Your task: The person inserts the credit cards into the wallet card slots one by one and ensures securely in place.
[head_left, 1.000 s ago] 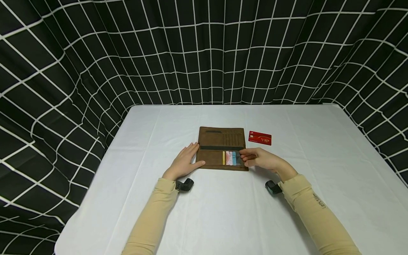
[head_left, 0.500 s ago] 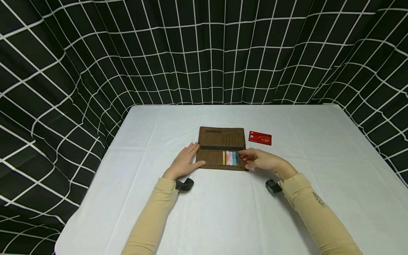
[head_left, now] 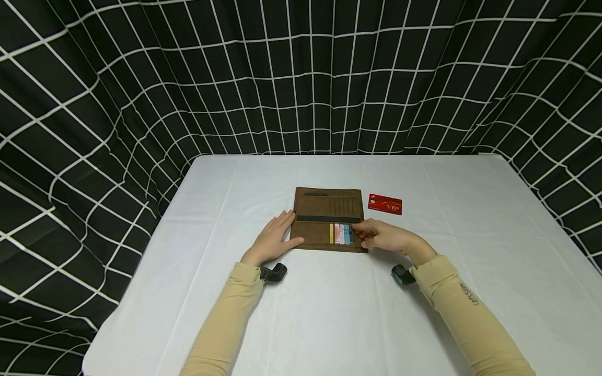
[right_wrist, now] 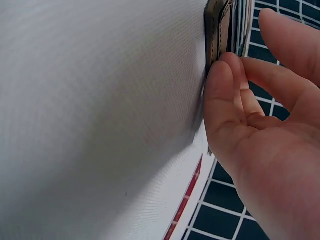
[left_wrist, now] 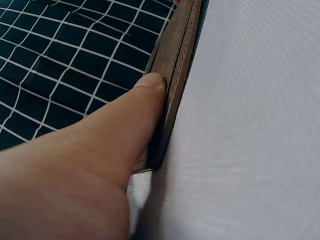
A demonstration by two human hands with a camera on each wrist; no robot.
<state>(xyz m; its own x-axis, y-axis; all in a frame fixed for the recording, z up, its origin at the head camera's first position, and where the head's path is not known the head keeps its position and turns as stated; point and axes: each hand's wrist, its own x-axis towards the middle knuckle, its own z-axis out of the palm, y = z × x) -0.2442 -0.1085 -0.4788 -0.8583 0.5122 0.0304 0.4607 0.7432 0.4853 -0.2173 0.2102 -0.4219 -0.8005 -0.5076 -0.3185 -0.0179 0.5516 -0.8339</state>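
Observation:
A brown wallet point(head_left: 327, 207) lies unfolded on the white table. My left hand point(head_left: 271, 239) rests on its left edge with fingers extended, the thumb point(left_wrist: 150, 82) pressing near the front edge in the left wrist view. At the wallet's right edge, my right hand point(head_left: 383, 236) has its fingers bent. In the right wrist view, its thumb point(right_wrist: 220, 82) and a finger behind it meet at the wallet's corner point(right_wrist: 215, 37). Another finger stays raised over the several cards point(head_left: 342, 234) in the near half's slots. A red VIP card point(head_left: 385, 204) lies flat to the right, beyond this hand.
A white cloth covers the table point(head_left: 320, 313). Black curtain point(head_left: 301, 78) with a white grid hangs behind and on both sides. Dark wrist cameras point(head_left: 274, 272) sit on both wrists, next to beige sleeves point(head_left: 230, 318).
My right fingers have drawn slightly left and closer together at the wallet's right edge. The left hand and the red card stay put, and the head view shifts a little.

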